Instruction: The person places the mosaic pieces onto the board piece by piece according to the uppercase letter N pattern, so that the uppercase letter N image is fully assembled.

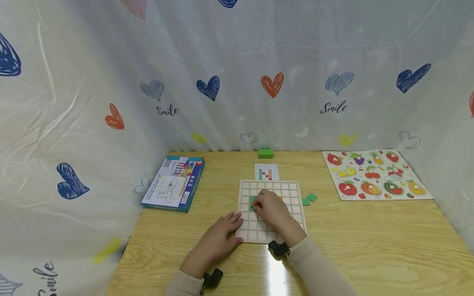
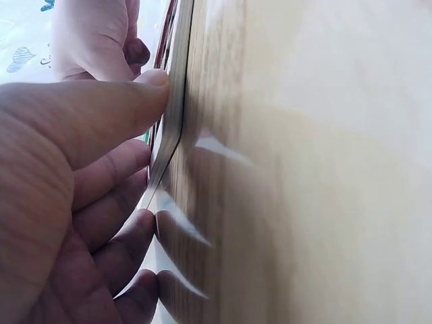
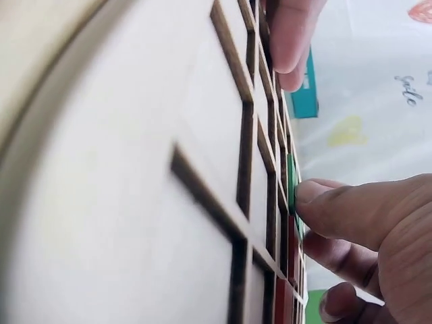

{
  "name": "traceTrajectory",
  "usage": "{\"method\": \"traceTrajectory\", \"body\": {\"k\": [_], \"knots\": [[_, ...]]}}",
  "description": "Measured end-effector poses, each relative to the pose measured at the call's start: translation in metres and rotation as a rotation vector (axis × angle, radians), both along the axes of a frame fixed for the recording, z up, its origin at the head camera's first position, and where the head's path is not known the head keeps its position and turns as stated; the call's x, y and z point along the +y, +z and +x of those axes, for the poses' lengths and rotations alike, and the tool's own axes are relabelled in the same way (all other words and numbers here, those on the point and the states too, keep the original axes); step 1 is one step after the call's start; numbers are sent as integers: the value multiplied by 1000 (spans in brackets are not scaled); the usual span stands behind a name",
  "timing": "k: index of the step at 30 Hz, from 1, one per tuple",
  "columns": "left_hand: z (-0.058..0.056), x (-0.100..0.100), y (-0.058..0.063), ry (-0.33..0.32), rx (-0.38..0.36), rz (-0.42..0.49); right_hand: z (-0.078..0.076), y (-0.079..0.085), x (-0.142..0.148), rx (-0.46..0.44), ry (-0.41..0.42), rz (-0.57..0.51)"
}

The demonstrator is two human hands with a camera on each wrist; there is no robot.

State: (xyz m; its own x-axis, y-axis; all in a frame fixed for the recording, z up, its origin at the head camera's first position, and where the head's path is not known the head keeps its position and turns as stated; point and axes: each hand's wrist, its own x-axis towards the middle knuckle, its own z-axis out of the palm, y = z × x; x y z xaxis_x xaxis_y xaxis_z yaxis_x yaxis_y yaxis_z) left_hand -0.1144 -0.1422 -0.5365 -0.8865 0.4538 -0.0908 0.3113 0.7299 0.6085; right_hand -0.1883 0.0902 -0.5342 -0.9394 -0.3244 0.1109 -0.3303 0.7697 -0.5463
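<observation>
A light wooden grid board (image 1: 253, 225) lies on the table in front of me. My right hand (image 1: 274, 209) is over its middle, fingers curled, thumb and fingertips pinching a green square tile (image 3: 292, 182) at a cell in the left part of the grid. Beside that spot red tiles (image 3: 283, 300) sit in the grid, and an orange piece (image 1: 280, 197) peeks out past the hand. My left hand (image 1: 218, 236) rests at the board's lower left edge, fingers relaxed and spread, with the thumb (image 2: 152, 81) touching the edge.
Two loose green tiles (image 1: 312, 197) lie right of the board. Behind it are a pattern card (image 1: 266, 172) and a green block (image 1: 265, 153). A boxed game (image 1: 174, 183) lies at left, a fruit puzzle board (image 1: 374, 176) at right. A curtain (image 1: 237, 115) hangs behind the table.
</observation>
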Motion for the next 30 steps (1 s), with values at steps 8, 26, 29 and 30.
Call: {"method": "traceTrajectory", "body": {"k": [8, 26, 29, 30], "knots": [[-1, 4, 5, 20, -47, -30, -4, 16, 44, 12, -180, -164], [-2, 2, 3, 32, -72, -31, -6, -8, 179, -155, -204, -26], [-2, 3, 2, 37, -76, -23, -2, -8, 179, -147, -230, -22], [-2, 3, 2, 39, -76, -20, 0, -8, 179, -149, -245, -23]]}}
